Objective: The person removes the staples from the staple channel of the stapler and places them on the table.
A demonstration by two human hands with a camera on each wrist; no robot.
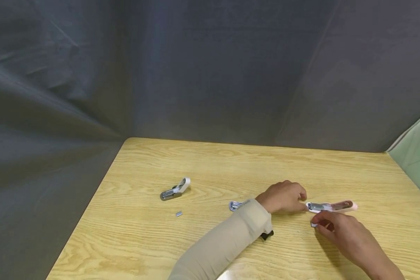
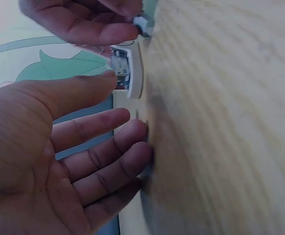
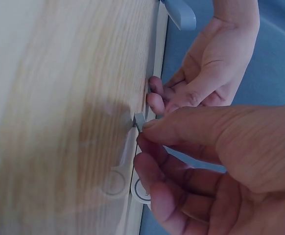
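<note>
My right hand (image 1: 350, 233) pinches a small grey strip of staples (image 3: 139, 121) between thumb and fingertips, just above the table. Right beside it lies a pink-and-white stapler (image 1: 318, 207), its top swung far back and its metal staple channel exposed. My left hand (image 1: 283, 196) is at the near end of this stapler. In the left wrist view, the left thumb (image 2: 91, 93) is at the channel, and whether it touches is hard to tell. The other left fingers are loosely bent, holding nothing.
Another open stapler (image 1: 235, 205) is partly hidden behind my left sleeve (image 1: 227, 243). Farther left stands a grey-and-white stapler (image 1: 175, 190) with its top raised. A loose staple strip (image 1: 179, 214) lies near it on the wooden table (image 1: 133, 233). Dark sheeting (image 1: 210, 77) borders the back and left.
</note>
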